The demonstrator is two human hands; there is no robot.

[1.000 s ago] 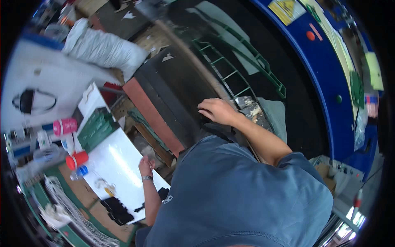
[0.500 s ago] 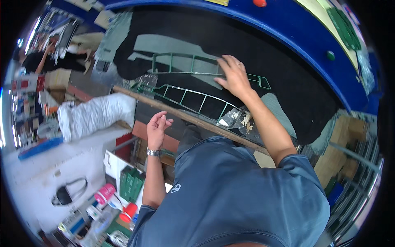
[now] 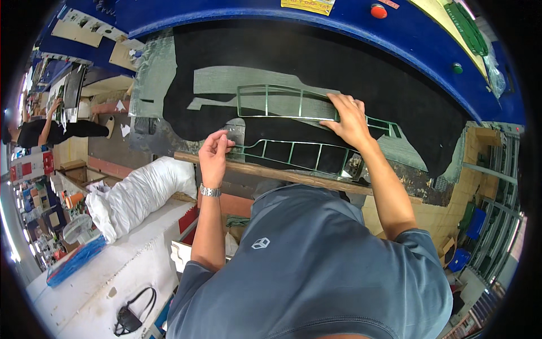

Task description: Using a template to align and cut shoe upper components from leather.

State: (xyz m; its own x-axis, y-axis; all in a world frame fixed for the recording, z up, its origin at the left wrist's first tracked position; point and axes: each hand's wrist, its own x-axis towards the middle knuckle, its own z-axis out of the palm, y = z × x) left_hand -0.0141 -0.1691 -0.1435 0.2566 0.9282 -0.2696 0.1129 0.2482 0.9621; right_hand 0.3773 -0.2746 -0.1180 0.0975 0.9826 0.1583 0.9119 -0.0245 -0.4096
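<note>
Nearest us, a wooden strip (image 3: 282,174) edges the desk (image 3: 403,179). Just beyond lies the near green frame (image 3: 291,153); our left hand (image 3: 213,159) is at its left end, grip almost closed, though we cannot tell whether it pinches the metal. We'd do well to leave this one unjostled while handling the other.

Farther in, the far green frame (image 3: 300,104) lies over the black sheet (image 3: 367,68) and a pale cut-out gap (image 3: 254,78). Our right hand (image 3: 351,120) spans it, grip part-open around its width, thumb at the near rail, fingers at the far one. Even pressure should prevent twisting; we should check its rails against the gap's edges.

Behind stands the blue machine beam (image 3: 333,35).
</note>
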